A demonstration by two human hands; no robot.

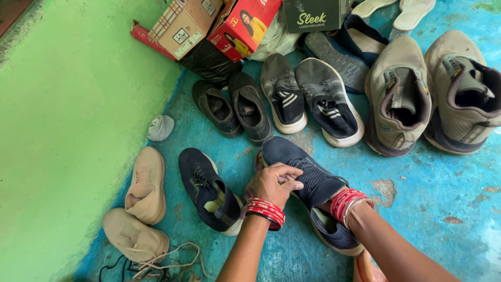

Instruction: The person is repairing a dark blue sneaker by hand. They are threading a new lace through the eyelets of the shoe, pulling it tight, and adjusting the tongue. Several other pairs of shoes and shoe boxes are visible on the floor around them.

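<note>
A navy shoe (308,183) lies on the blue floor (433,193), directly under both hands. The left hand (271,184) grips its laces from above; the right hand (326,201) is tucked inside its opening, grip hidden. Its mate (209,190) sits just left.

Both forearms enter from the lower edge, angled up and toward each other. Left hand (272,184): palm down, fingers curled, fingertips pointing toward the right wrist; red bangles ring the wrist just behind it. Right hand: mostly hidden, only the wrist shows, ringed by red bangles plus one thin pale one. Right forearm bare, lying lower and further out than the left.
</note>
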